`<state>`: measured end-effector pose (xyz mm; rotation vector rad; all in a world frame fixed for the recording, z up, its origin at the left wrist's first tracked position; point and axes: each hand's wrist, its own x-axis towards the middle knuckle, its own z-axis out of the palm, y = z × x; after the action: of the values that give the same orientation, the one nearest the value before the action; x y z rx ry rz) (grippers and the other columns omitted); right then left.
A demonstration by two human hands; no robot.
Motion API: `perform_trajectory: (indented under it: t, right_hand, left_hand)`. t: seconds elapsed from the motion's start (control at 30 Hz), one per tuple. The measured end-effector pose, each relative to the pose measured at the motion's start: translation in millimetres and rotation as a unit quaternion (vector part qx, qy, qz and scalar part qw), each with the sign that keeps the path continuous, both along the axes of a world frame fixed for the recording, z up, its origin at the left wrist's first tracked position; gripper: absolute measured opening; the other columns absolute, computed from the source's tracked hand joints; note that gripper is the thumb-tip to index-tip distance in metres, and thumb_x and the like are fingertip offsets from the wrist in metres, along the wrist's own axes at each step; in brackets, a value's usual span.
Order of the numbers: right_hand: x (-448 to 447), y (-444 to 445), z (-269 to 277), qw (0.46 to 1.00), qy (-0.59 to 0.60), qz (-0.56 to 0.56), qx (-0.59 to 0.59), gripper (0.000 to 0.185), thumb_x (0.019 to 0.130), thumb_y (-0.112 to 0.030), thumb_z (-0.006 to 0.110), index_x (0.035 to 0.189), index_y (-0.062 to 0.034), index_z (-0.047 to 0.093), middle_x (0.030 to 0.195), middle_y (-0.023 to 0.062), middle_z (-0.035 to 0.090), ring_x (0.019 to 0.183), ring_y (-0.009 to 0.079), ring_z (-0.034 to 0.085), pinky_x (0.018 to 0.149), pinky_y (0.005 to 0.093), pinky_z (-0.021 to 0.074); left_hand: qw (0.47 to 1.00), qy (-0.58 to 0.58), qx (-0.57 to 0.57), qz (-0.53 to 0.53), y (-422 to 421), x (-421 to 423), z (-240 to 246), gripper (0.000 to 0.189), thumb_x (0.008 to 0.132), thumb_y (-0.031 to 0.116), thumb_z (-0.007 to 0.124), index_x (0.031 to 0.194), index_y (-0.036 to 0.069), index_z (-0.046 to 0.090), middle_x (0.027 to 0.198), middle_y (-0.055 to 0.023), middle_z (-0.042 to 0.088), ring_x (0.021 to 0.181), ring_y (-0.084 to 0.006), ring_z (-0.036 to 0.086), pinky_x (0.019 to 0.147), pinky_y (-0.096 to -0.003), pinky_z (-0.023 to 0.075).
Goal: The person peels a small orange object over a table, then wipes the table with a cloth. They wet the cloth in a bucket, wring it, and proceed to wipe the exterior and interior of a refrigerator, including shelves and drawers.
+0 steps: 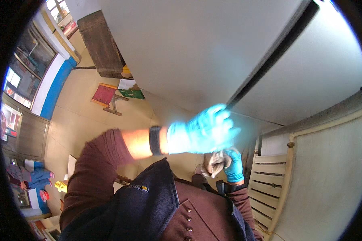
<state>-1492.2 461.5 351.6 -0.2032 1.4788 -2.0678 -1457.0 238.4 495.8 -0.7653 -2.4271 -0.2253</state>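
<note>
My left hand (203, 131), in a light-blue glove with a black band at the wrist, reaches across from the left. It is motion-blurred and its fingers look bent; whether they hold anything is unclear. Just below it, my right hand (234, 165), also in a blue glove, holds a crumpled greyish-white cloth (214, 165). Above both hands stands a tall smooth grey panel (193, 51), with a dark gap between it and a second grey panel (313, 78). The left fingertips are near the lower end of this gap; contact cannot be told.
A white slatted radiator (270, 177) with pipes is on the right. At the left are a red-topped folding stool (105, 94), a green box (132, 93), a dark wooden board-like piece (101, 42) and glazed windows. A yellow item (61, 186) lies at far left.
</note>
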Motion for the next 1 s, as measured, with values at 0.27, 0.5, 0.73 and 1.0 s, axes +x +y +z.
perform_trajectory:
  t: [0.27, 0.5, 0.73, 1.0]
  right_hand:
    - [-32.4, 73.7, -16.0, 0.998, -0.052, -0.018, -0.013, 0.016, 0.083, -0.009, 0.058, 0.09, 0.0033, 0.066, 0.094, 0.0092, 0.065, 0.086, 0.0172, 0.06, 0.082, 0.0293, 0.047]
    - [-54.3, 93.3, -52.5, 0.997, -0.075, 0.005, 0.028, 0.014, 0.081, -0.009, 0.059, 0.088, 0.0019, 0.065, 0.092, 0.0077, 0.064, 0.086, 0.0175, 0.059, 0.084, 0.0292, 0.0456]
    - [-67.9, 80.9, -66.0, 0.995, -0.052, 0.053, 0.059, 0.012, 0.083, -0.007, 0.061, 0.09, 0.0015, 0.066, 0.092, 0.0052, 0.064, 0.083, 0.0141, 0.06, 0.078, 0.0262, 0.0484]
    - [-102.9, 23.7, -42.3, 0.977, 0.209, 0.034, 0.003, 0.011, 0.085, -0.01, 0.063, 0.094, -0.0027, 0.063, 0.09, 0.0016, 0.064, 0.082, 0.0106, 0.058, 0.075, 0.0268, 0.0494]
  left_hand:
    - [0.767, 0.117, -0.6, 0.195, 19.4, -103.8, 71.3, 0.014, 0.074, 0.007, 0.057, 0.079, -0.001, 0.068, 0.079, -0.0112, 0.058, 0.085, -0.0229, 0.051, 0.089, -0.0389, 0.0425]
    - [0.902, 0.011, -0.389, 0.187, 34.0, -74.0, 58.1, 0.013, 0.069, 0.013, 0.057, 0.073, 0.003, 0.065, 0.08, -0.0122, 0.057, 0.081, -0.0238, 0.049, 0.077, -0.0329, 0.0382]
    - [0.941, -0.082, -0.289, 0.156, 64.2, 49.4, 58.3, 0.016, 0.078, 0.026, 0.066, 0.077, 0.011, 0.064, 0.101, -0.0144, 0.062, 0.076, -0.0214, 0.05, 0.072, -0.0346, 0.0386]
    - [0.814, 0.289, 0.239, 0.443, 87.8, 223.0, 60.0, 0.074, 0.086, 0.047, 0.063, 0.141, 0.005, 0.037, 0.136, -0.0124, 0.046, 0.126, -0.0282, 0.044, 0.106, -0.0423, 0.0341]
